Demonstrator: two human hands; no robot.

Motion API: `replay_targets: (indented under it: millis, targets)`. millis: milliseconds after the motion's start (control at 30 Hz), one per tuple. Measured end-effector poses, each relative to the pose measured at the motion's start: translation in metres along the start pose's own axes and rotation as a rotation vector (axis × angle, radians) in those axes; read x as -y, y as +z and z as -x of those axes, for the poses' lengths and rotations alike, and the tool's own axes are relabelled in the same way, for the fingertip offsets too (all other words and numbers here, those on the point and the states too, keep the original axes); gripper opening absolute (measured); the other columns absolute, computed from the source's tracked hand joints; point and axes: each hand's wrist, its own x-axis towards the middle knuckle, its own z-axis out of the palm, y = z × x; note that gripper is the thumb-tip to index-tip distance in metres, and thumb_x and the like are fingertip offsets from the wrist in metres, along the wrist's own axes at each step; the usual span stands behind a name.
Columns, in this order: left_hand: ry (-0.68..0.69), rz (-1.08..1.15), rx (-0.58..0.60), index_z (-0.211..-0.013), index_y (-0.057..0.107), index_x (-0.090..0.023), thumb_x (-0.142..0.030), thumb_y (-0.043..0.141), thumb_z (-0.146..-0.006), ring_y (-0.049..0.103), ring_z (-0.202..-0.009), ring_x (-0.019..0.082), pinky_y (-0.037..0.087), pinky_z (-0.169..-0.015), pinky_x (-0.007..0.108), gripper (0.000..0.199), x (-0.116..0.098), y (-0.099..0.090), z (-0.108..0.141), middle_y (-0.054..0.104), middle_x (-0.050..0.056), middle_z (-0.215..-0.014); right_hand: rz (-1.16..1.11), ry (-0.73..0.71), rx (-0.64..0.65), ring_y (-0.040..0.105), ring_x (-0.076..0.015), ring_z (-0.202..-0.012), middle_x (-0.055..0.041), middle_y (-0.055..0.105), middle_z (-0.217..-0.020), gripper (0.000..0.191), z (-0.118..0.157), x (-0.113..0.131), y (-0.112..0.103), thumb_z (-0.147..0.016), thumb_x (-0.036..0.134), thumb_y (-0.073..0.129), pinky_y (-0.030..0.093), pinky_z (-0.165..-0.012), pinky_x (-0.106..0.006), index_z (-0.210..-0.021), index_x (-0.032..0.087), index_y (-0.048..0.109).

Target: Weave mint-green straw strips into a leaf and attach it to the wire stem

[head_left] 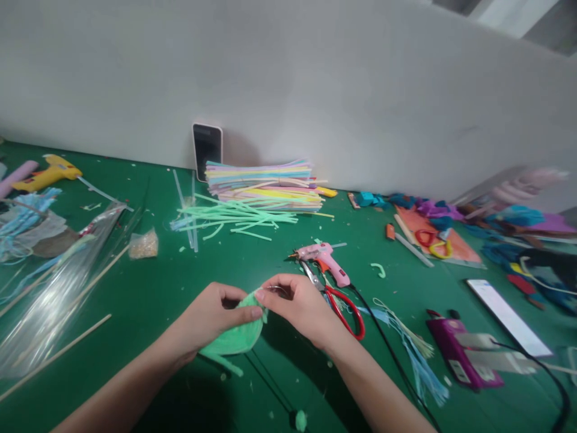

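A light green fuzzy piece (238, 338) is held over the table between both hands, its broad part hanging below the fingers. My left hand (219, 316) pinches it from the left, thumb on top. At its upper right edge, my right hand (300, 304) closes thumb and finger on the same piece, and a thin wire loop (278, 291) shows by those fingers. Below hangs a dark thin cord with a small green bud (300, 420) at its end. Just right of the hands lie a pink glue gun (331, 264) and red-handled scissors (346, 313).
Bundled pastel pipe cleaners (265, 180) and loose green ones (243, 215) lie at the back by an upright phone (208, 150). Left are a yellow glue gun (54, 174), a bead bag (144, 245) and sticks. Right are a purple power strip (464, 355), black cables and another phone (508, 316).
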Motion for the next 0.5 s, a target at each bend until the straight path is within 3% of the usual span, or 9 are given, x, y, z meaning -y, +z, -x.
replay_targets:
  millis: [267, 400, 500]
  targets:
    - [0.011, -0.082, 0.05, -0.064, 0.066, -0.015, -0.042, 0.073, -0.07, 0.027, -0.059, 0.012, 0.018, -0.054, 0.025, 0.029, 0.0015, 0.0001, -0.0012, 0.033, -0.006, -0.057, -0.05, 0.018, -0.004, 0.063, -0.0166, -0.076, -0.0027, 0.071, -0.079, 0.027, -0.0003, -0.0017, 0.001, -0.075, 0.042, 0.073, 0.046, -0.069, -0.026, -0.082, 0.016, 0.071]
    - [-0.031, -0.031, 0.052, -0.066, 0.068, -0.014, -0.045, 0.076, -0.067, 0.034, -0.056, 0.012, 0.023, -0.053, 0.024, 0.032, 0.0001, 0.0006, -0.0002, 0.042, -0.006, -0.055, -0.065, -0.021, -0.015, 0.063, -0.0179, -0.082, -0.0052, 0.073, -0.088, 0.032, -0.0013, -0.0039, 0.0001, -0.079, 0.046, 0.069, 0.047, -0.075, -0.028, -0.09, 0.016, 0.073]
    - [-0.082, 0.042, 0.065, -0.069, 0.071, -0.013, -0.048, 0.078, -0.064, 0.046, -0.055, 0.014, 0.03, -0.053, 0.024, 0.035, -0.0007, 0.0014, 0.0012, 0.054, -0.004, -0.056, -0.112, -0.081, -0.122, 0.062, -0.0164, -0.081, -0.0043, 0.072, -0.09, 0.03, -0.0034, -0.0079, -0.003, -0.083, 0.045, 0.066, 0.047, -0.074, -0.028, -0.094, 0.018, 0.072]
